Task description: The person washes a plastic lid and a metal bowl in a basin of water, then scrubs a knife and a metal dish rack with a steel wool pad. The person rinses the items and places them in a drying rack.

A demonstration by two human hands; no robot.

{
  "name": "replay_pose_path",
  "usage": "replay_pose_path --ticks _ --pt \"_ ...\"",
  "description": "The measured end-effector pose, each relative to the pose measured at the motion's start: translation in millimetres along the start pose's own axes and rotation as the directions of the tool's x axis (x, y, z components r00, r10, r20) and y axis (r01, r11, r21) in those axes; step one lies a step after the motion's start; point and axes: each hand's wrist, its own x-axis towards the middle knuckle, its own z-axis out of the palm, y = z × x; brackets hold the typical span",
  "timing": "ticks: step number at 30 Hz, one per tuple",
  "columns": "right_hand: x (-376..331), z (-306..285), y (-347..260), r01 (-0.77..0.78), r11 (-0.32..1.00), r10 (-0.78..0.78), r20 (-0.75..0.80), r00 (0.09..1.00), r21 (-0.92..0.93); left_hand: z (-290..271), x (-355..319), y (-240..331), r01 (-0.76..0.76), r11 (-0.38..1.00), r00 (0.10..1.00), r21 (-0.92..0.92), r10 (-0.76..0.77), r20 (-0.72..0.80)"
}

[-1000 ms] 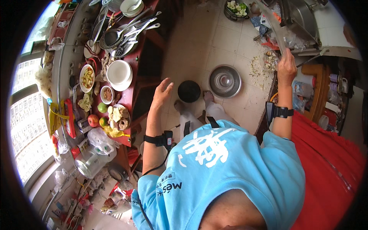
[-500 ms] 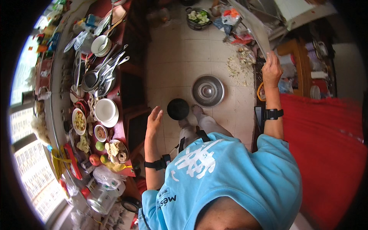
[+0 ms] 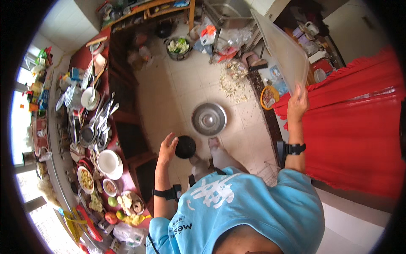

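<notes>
Rising since a moment ago, my right hand (image 3: 297, 103) is gripping the lower edge of the translucent cutting board (image 3: 282, 51), tilted toward one o'clock. My left hand (image 3: 167, 148) is hanging open, fingers spread, beside the black pot (image 3: 185, 147). Bare tiled floor (image 3: 169, 97) is lying open at twelve o'clock, past the steel lid (image 3: 209, 119).

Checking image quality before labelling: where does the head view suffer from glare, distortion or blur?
Head view: window at left blown out white; fisheye bends the counter edge and blacks out corners; right hand and translucent board reasonably sharp; left hand slightly soft.
</notes>
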Motion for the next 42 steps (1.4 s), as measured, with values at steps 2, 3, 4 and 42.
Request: replay_pose_path --ticks 2,3,4,42 --pt "-3.8 -6.2 17.1 -0.044 0.999 0.045 -0.054 0.998 0.020 12.6 9.5 9.6 0.001 1.000 1.000 -0.022 -0.001 0.004" --pt "-2.7 -4.6 27.3 -0.020 1.000 0.019 -0.029 0.999 -0.019 19.1 15.3 16.2 -0.025 1.000 1.000 0.013 0.025 -0.004" --pt "-0.8 -3.5 38.5 0.002 0.998 -0.002 -0.001 1.000 -0.057 25.4 20.2 23.5 -0.031 0.998 0.999 0.049 0.032 -0.011" --pt "41.7 28.8 116.7 0.563 0.809 -0.587 0.182 0.789 0.171 272.4 167.5 301.9 0.366 0.555 0.708 -0.747 0.355 0.611"
